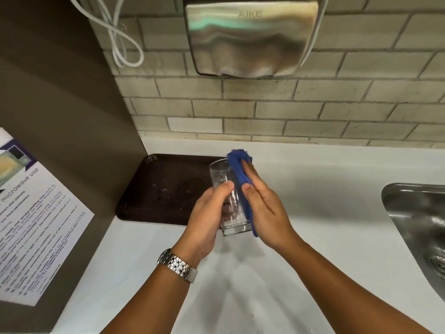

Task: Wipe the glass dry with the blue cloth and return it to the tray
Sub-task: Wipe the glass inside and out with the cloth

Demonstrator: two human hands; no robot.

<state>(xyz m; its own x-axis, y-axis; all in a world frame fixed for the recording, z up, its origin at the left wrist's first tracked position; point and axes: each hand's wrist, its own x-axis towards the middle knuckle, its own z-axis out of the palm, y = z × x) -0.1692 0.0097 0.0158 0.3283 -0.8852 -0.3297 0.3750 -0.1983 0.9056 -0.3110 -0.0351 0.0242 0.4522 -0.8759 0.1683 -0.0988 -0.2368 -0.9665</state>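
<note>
A clear drinking glass (222, 175) is held above the white counter, tilted a little with its mouth away from me. My left hand (207, 213) grips its left side, thumb across the front. My right hand (262, 206) presses a blue cloth (238, 165) flat against the glass's right side; the cloth bunches over the rim and hangs down past the base. The dark brown tray (163, 186) lies on the counter just behind and left of the glass, with nothing standing on it.
A steel sink (419, 218) is set into the counter at the right. A steel hand dryer (250, 34) hangs on the tiled wall above. A brown side panel with a microwave notice (33, 218) closes off the left. White cables (120, 39) loop at the top left.
</note>
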